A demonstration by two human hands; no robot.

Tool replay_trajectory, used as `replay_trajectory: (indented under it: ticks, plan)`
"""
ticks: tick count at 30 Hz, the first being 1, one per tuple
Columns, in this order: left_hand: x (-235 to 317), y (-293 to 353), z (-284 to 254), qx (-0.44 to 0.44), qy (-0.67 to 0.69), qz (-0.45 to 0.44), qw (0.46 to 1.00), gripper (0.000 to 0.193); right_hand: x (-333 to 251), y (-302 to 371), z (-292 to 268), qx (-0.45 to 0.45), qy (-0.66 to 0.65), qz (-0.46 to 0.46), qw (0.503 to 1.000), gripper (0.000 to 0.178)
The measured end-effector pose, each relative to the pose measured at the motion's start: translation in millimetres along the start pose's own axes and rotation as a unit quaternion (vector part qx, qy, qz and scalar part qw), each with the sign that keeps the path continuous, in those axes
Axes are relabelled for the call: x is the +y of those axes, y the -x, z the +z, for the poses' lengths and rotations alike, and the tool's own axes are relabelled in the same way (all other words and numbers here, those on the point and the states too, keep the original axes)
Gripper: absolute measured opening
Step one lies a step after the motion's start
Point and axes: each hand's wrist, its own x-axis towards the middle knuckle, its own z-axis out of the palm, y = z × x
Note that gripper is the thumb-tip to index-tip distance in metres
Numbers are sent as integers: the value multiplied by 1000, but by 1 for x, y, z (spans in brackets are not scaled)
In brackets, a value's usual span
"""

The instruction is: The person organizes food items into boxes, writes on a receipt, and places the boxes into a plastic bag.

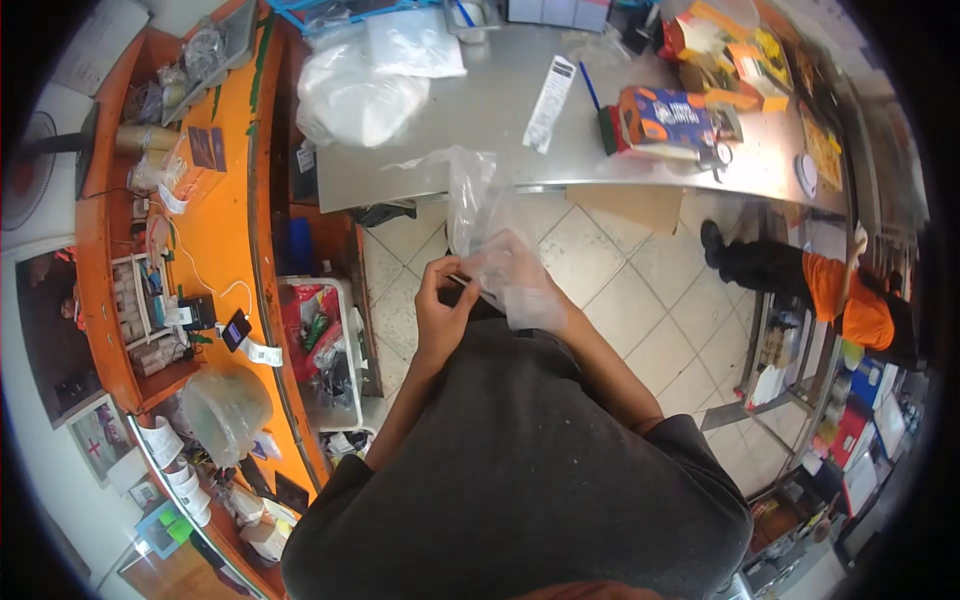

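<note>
A clear, thin plastic bag hangs in front of my body, its far end reaching the edge of the steel table. My right hand is closed on this bag, and the film drapes over its fingers and wrist. My left hand meets it from the left, thumb and fingers pinched at the near edge of the film. Both hands are close together above my lap. The exact grip of the right fingers is blurred by the plastic.
Ahead, the steel table carries white plastic bags, a paper slip, a blue pen and a blue-orange box. At left stands an orange counter with a phone. A person in orange is at right.
</note>
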Motion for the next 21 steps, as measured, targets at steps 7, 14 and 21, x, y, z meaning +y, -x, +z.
replay_trajectory:
  ticks: [7, 14, 21]
  plan:
    - [-34, 40, 21, -60, -101, -25, 993, 16, 73, 72, 23, 41, -225, 117, 967, 18]
    - [-30, 61, 66, -129, -94, -6, 987, 16, 100, 132, 6, 156, -129, 143, 969, 20]
    - [-41, 75, 87, -231, -198, 34, 952, 15, 115, 161, -2, 175, -108, 195, 959, 25]
